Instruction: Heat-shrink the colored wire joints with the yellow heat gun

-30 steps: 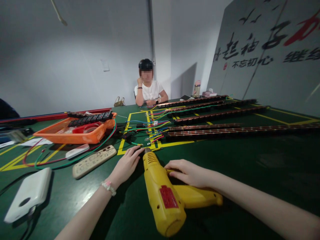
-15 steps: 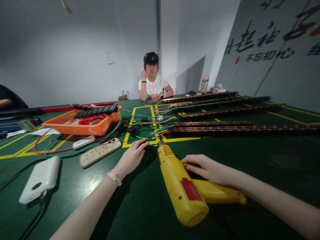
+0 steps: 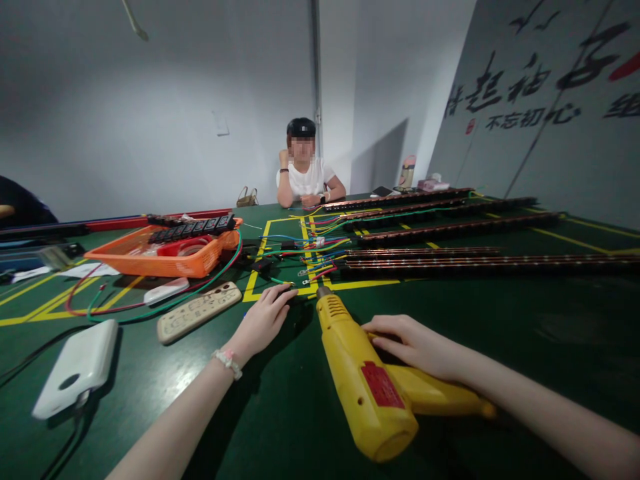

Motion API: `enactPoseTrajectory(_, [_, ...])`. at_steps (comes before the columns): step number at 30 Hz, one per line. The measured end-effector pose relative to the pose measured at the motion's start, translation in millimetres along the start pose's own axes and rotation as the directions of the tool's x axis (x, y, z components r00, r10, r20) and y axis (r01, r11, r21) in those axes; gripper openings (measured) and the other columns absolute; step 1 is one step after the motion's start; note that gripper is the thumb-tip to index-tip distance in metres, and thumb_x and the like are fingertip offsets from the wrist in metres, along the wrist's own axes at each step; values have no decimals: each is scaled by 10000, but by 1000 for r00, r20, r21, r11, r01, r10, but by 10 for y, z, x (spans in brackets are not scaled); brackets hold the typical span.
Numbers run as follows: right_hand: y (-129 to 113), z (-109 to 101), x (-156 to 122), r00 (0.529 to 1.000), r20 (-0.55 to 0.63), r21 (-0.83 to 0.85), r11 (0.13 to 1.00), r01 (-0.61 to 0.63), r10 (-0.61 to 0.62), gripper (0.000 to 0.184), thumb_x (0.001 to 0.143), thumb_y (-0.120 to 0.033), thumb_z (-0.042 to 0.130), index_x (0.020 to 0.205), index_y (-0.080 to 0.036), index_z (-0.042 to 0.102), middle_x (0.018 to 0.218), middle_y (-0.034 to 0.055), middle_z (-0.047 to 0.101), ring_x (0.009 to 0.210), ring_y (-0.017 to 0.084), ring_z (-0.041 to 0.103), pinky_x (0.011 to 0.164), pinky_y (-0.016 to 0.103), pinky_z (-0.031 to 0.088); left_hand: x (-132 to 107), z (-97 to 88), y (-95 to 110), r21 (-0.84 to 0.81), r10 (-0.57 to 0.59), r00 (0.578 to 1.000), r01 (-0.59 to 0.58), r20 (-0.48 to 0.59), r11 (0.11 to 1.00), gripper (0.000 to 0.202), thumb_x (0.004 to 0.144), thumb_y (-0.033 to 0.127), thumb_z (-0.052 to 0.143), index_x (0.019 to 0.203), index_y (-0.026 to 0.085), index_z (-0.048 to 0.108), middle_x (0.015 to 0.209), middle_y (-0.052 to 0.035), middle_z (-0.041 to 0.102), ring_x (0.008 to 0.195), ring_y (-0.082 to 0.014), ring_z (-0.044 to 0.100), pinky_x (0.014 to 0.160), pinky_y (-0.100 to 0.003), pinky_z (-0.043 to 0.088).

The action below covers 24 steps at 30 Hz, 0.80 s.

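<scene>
A yellow heat gun (image 3: 360, 373) lies across the front of the table, its metal nozzle pointing away from me, near my left fingertips. My right hand (image 3: 405, 337) is closed at its handle, fingers around the trigger side; the palm side is hidden. My left hand (image 3: 267, 317) rests low over the table, left of the nozzle, fingers together and closed around the end of a thin green wire (image 3: 280, 281). The exact grip is hard to see. Just beyond lie coloured wire ends (image 3: 320, 272) with metal terminals, leading to long dark strips (image 3: 450, 263) with copper-coloured lines.
An orange basket (image 3: 193, 263) holds black parts and red material. Nearer me are a beige power strip (image 3: 200, 313), a white device (image 3: 77, 373) with a cable and a small white object (image 3: 167, 291). Yellow tape marks the green table (image 3: 475, 347). Another person (image 3: 305, 180) sits opposite.
The view has tilted up slightly, so most things on the table appear a little lower. Both hands and the heat gun keep nearly the same places.
</scene>
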State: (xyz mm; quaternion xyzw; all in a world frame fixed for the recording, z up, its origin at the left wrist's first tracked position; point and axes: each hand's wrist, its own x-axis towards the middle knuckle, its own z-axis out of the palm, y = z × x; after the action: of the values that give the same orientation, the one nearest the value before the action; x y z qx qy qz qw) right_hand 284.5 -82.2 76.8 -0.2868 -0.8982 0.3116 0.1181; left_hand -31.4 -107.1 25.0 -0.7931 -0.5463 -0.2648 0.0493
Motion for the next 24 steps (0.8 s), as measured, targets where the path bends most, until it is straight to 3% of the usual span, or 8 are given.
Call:
enactPoseTrajectory(6, [-58, 95, 56, 999, -37, -36, 999, -22, 20, 314, 925, -311, 454, 1163, -206, 632, 1069, 69, 652, 960, 218, 591, 847, 345, 459, 7, 10, -3, -1, 7, 1000, -7, -16, 1000, 370, 937, 221, 354, 1283, 263, 479, 1334, -48, 483, 1241, -199, 428, 1046, -421, 409])
enactPoseTrajectory(13, [-252, 234, 261, 998, -22, -63, 996, 60, -61, 308, 928, -288, 452, 1151, -201, 647, 1053, 84, 657, 941, 221, 596, 825, 322, 466, 11, 32, -23, -27, -21, 999, 20, -27, 999, 404, 926, 226, 380, 1329, 234, 409, 1332, -65, 496, 1250, -199, 431, 1059, -435, 396])
enactPoseTrajectory(24, [-258, 207, 282, 994, 8, -57, 993, 108, -107, 285, 932, -283, 449, 1105, -181, 650, 1031, 81, 655, 927, 203, 593, 817, 301, 461, -9, 20, -26, -19, -30, 999, 30, -26, 999, 365, 932, 225, 367, 1289, 226, 443, 1335, -71, 492, 1255, -191, 430, 1063, -412, 395])
